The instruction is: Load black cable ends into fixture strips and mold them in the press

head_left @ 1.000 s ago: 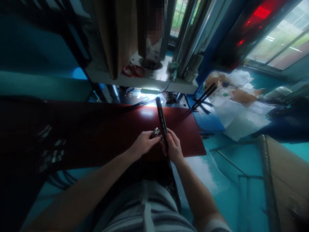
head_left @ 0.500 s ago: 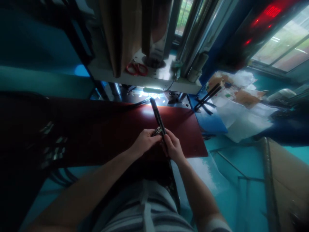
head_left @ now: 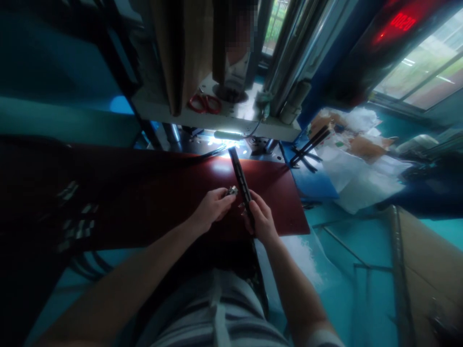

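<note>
My right hand [head_left: 261, 217] is wrapped round the lower part of a long dark bar [head_left: 240, 174] with light marks along it. The bar slants up and away toward the lit machine bed. Pinched in my left hand [head_left: 213, 208] is a small metal-ended connector [head_left: 232, 191], just left of the bar and apart from it. Both hands are above the red-brown tabletop [head_left: 188, 178]. Thin black cables [head_left: 206, 155] run across the table's far edge toward the light. How much more the left fingers hold is hidden.
Ahead stands a press-like machine with a white plate [head_left: 173, 113], red-handled scissors [head_left: 204, 103] lying on it. Dark-handled pliers [head_left: 307, 153] rest on a blue surface [head_left: 320, 185] at right, beside white plastic bags [head_left: 356, 178]. Several metal-ended pieces [head_left: 80, 226] lie at left; a cardboard box [head_left: 430, 270] is lower right.
My left hand has drawn back left, taking the connector away from the bar. My right hand keeps its hold; the bar's far end has shifted slightly right.
</note>
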Demonstrator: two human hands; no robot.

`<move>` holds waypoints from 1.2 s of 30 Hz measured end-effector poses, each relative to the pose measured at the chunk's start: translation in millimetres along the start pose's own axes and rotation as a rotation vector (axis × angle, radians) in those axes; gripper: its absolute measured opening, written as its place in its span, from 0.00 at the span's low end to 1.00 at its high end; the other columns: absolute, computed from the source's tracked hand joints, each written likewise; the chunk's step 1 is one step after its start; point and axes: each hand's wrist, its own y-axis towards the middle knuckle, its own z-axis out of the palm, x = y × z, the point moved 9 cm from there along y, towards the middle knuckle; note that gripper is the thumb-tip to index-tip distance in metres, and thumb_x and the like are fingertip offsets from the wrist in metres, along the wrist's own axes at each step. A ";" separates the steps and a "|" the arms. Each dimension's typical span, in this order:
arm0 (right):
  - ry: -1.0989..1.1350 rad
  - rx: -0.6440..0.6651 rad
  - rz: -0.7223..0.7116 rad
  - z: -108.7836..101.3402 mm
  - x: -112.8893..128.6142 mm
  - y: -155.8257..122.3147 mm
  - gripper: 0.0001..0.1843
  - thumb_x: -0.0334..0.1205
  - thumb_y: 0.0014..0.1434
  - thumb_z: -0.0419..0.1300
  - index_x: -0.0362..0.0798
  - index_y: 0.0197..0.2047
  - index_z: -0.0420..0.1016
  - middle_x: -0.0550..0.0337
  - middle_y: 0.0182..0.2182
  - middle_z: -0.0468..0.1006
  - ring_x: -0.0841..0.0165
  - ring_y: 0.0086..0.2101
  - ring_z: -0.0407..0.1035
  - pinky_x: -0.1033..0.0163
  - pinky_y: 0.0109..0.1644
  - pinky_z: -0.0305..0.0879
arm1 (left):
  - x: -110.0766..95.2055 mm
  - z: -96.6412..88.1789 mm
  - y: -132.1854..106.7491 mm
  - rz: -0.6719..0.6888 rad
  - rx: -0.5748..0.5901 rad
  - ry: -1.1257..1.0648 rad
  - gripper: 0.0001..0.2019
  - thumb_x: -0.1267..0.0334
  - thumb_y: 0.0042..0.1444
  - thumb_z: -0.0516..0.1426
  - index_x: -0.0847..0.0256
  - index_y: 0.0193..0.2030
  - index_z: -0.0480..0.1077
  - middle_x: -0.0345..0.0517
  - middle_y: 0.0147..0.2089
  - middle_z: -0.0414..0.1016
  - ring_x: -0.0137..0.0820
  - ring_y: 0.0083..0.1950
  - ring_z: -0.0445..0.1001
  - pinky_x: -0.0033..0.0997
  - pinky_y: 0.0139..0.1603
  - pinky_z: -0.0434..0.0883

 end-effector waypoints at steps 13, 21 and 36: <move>-0.043 0.041 0.006 2.8 1.8 -0.9 0.24 0.50 0.60 0.55 0.48 0.57 0.65 0.71 0.14 0.65 0.79 0.10 0.54 0.75 0.10 0.48 | -3.6 12.8 0.0 -0.107 0.004 -0.063 0.09 0.66 0.39 0.60 0.64 0.18 0.63 0.31 0.10 0.55 0.17 0.12 0.49 0.21 0.13 0.46; -0.148 0.013 -0.040 5.5 3.7 -1.7 0.26 0.49 0.60 0.54 0.50 0.59 0.63 0.71 0.15 0.64 0.80 0.11 0.54 0.76 0.11 0.50 | -8.4 1.1 3.4 0.142 -0.087 0.178 0.13 0.58 0.46 0.59 0.64 0.20 0.64 0.33 0.16 0.60 0.20 0.18 0.55 0.21 0.19 0.53; 0.031 0.003 0.015 -3.6 -2.5 -2.5 0.25 0.49 0.58 0.56 0.49 0.57 0.65 0.69 0.17 0.69 0.79 0.10 0.54 0.74 0.10 0.49 | -25.4 -12.9 -1.2 0.242 -0.198 0.309 0.11 0.57 0.48 0.58 0.63 0.26 0.66 0.36 0.22 0.67 0.23 0.23 0.64 0.21 0.24 0.60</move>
